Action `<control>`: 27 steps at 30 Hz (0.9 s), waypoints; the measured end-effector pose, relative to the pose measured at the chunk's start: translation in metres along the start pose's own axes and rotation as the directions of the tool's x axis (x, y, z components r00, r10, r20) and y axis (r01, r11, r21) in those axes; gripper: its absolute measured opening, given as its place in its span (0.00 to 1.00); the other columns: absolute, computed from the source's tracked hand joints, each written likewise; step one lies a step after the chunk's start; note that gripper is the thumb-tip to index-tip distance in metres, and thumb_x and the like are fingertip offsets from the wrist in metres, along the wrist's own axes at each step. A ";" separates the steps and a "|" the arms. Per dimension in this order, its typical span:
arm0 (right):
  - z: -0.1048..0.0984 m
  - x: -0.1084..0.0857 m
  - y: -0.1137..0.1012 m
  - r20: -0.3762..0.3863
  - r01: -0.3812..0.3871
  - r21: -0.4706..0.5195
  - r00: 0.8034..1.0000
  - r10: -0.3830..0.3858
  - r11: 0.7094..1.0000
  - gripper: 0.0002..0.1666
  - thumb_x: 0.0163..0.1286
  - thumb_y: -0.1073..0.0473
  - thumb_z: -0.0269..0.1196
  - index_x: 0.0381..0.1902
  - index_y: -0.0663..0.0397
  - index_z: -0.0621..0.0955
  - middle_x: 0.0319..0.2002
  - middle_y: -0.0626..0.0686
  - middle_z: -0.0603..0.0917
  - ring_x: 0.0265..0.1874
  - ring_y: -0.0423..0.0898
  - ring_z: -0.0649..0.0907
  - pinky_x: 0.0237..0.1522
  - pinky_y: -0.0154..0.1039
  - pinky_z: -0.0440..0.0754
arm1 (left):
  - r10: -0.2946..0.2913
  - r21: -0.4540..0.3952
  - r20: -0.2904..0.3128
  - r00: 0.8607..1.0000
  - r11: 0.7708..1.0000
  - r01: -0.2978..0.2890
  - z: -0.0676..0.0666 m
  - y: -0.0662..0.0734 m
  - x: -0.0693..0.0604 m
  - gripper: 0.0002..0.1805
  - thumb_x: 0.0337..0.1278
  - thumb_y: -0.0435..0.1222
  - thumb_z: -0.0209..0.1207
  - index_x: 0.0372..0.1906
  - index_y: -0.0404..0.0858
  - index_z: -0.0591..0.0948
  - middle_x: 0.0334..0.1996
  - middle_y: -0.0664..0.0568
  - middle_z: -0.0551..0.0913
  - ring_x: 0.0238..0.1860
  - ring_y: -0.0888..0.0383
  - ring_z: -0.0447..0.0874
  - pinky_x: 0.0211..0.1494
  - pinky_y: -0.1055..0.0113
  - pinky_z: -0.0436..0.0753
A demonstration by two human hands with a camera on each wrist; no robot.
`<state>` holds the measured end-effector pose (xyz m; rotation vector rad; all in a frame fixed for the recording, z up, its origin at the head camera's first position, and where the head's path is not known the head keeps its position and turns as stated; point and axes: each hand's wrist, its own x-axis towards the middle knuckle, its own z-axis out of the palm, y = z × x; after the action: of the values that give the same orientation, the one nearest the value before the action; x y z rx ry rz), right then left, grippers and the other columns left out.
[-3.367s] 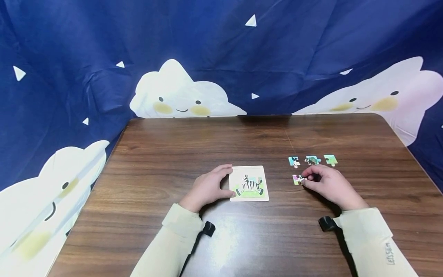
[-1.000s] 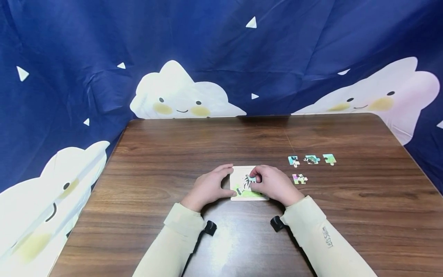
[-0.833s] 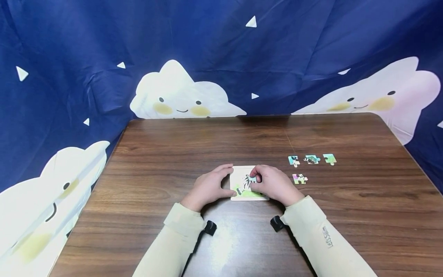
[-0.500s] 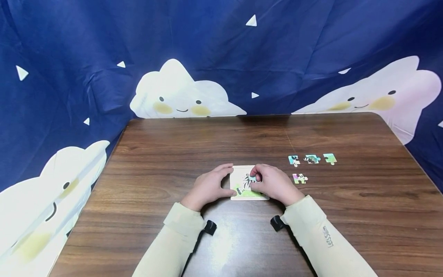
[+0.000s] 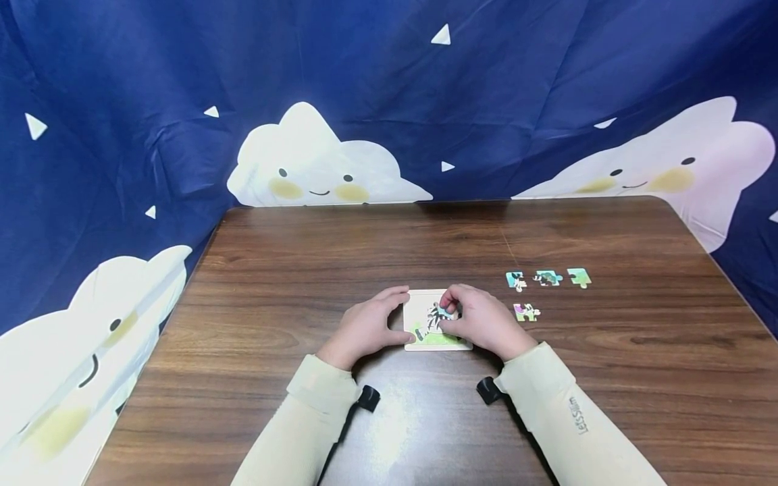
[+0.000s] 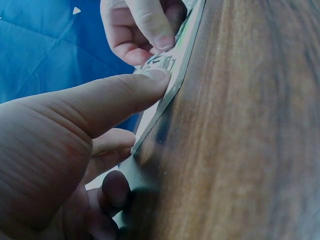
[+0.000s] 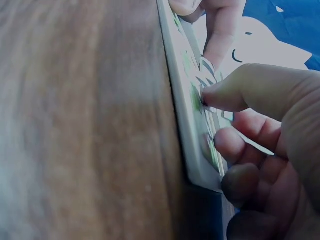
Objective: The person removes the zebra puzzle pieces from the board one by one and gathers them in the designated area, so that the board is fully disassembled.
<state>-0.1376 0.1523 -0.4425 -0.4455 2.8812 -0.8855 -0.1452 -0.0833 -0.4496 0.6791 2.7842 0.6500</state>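
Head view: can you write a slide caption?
Left hand gripping a puzzle board, right hand pinching a striped piece on it, four loose pieces on the table.

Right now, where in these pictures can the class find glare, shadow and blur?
Head view: bright glare on the table between the sleeves; left wrist view: table grain blurred at right; right wrist view: table blurred, dark shadow below the board.

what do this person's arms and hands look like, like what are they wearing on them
The left sleeve and right sleeve are long and pale cream, with broad cuffs. Small dark lettering runs along the right one. A small black device shows beside each cuff, left and right. The left hand and right hand are ungloved.
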 end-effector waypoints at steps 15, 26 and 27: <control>0.001 0.000 -0.002 0.045 0.027 0.075 0.999 -0.030 0.997 0.15 0.54 0.62 0.69 0.41 0.45 0.82 0.31 0.39 0.81 0.26 0.39 0.76 0.33 0.39 0.73 | 0.000 -0.002 0.007 1.000 1.000 0.000 0.000 0.000 0.000 0.43 0.50 0.55 0.71 0.72 0.47 0.73 0.74 0.66 0.65 0.67 0.56 0.74 0.58 0.49 0.78; 0.001 0.000 -0.003 0.042 0.038 0.078 0.998 -0.041 0.996 0.17 0.53 0.63 0.70 0.42 0.46 0.82 0.33 0.40 0.82 0.30 0.41 0.78 0.37 0.40 0.74 | 0.000 -0.008 0.009 1.000 1.000 0.000 -0.001 0.000 0.000 0.43 0.50 0.55 0.71 0.72 0.46 0.72 0.74 0.65 0.66 0.68 0.56 0.73 0.59 0.48 0.77; 0.001 0.000 -0.003 0.046 0.035 0.084 0.998 -0.039 0.996 0.17 0.53 0.63 0.70 0.42 0.46 0.82 0.32 0.40 0.82 0.30 0.40 0.78 0.36 0.40 0.74 | 0.001 -0.008 0.008 1.000 1.000 -0.001 -0.001 0.000 0.000 0.43 0.50 0.55 0.71 0.72 0.46 0.72 0.74 0.65 0.66 0.67 0.56 0.73 0.59 0.48 0.77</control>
<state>-0.1366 0.1493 -0.4412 -0.5061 2.7894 -0.9824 -0.1453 -0.0837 -0.4487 0.6800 2.7724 0.6560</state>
